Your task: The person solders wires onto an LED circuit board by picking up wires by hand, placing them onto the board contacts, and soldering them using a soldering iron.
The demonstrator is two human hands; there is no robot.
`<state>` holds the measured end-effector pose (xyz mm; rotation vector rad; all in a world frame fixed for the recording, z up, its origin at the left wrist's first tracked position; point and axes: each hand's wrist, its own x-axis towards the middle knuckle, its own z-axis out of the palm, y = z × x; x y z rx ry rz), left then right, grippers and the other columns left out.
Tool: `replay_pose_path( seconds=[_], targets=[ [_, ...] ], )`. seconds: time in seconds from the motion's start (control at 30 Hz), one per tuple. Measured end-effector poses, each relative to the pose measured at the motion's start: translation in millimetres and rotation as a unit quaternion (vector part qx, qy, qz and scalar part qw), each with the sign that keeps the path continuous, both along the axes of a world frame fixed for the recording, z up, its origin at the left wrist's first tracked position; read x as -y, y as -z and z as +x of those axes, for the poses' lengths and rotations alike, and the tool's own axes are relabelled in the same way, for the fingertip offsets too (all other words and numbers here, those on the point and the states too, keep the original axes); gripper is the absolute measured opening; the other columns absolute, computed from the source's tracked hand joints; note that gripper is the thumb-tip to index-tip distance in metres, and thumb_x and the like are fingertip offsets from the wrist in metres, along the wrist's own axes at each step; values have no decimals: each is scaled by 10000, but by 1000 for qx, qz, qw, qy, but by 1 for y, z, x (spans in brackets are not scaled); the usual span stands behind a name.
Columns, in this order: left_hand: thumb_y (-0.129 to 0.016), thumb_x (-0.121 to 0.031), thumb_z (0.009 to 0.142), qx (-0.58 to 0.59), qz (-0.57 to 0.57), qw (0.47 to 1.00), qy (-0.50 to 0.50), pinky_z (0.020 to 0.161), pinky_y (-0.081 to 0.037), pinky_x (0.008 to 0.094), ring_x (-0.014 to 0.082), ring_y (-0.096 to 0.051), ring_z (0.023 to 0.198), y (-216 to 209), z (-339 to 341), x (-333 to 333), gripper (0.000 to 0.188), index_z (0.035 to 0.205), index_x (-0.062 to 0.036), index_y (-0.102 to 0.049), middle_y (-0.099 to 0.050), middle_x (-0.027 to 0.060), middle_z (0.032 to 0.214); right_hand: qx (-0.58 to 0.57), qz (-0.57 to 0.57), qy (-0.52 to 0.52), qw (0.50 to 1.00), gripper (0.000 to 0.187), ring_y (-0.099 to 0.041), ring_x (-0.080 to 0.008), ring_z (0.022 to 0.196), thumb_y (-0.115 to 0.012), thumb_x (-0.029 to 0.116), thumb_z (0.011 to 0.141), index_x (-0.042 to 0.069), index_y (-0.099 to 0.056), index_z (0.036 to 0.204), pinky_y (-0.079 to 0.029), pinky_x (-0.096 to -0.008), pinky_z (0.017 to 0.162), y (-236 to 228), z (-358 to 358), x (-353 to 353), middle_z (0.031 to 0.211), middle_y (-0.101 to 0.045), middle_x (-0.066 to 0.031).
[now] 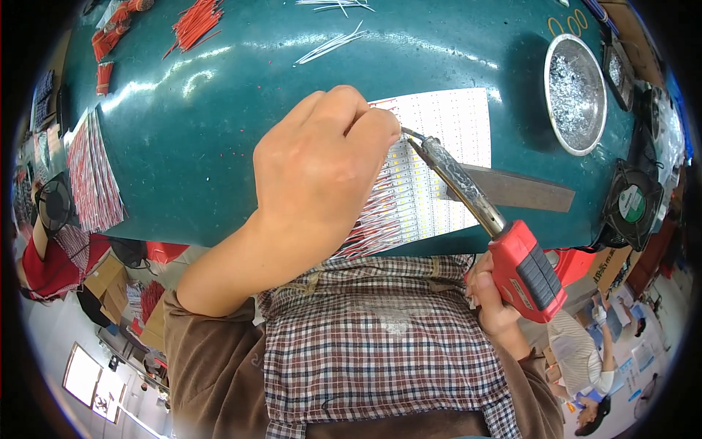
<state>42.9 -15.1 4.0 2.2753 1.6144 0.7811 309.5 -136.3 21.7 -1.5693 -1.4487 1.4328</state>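
My right hand (496, 304) is wrapped round the grip of a red and black soldering gun (528, 271). Its metal barrel points up and left, and the tip meets the fingertips of my left hand (322, 157). Those left fingers are pinched together over the board's upper left part; what they hold is hidden. Under them lies a white LED strip board (439, 212) with rows of small yellow chips. Thin red and white wires (376, 216) run along the board's left edge, partly covered by my left hand. A flat dark bar (523, 190) lies across the board's right side.
On the green table (197, 146) lie red wires (196, 25), white wires (329, 46) and a wire bundle (95, 175). A metal bowl (575, 95) of silvery bits stands right, above a black fan (630, 201). Other people (585, 358) are at the sides.
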Motion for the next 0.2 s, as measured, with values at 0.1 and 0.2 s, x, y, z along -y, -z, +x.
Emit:
replay_pose_path(
  seconds=[0.1, 0.2],
  targets=[
    [-804, -40, 783, -4, -3, 1000, -2, 594, -485, 348, 220, -619, 691, 0, 0, 0, 116, 859, -74, -723, -606, 43, 780, -8, 8, 4, 1000, 121, -464, -126, 508, -600, 97, 982, 3, -536, 943, -451, -285, 519, 3, 2, 1, 718, -512, -65],
    [-802, -38, 785, -3, -3, 1000, -1, 596, -487, 349, 223, -621, 691, 0, -1, 0, 116, 864, -76, -727, -612, 45, 785, -30, -21, 21, 999, 181, -497, -142, 521, -627, 153, 981, 4, -526, 999, -471, -309, 532, -1, 3, 0, 723, -534, -83]
  ],
)
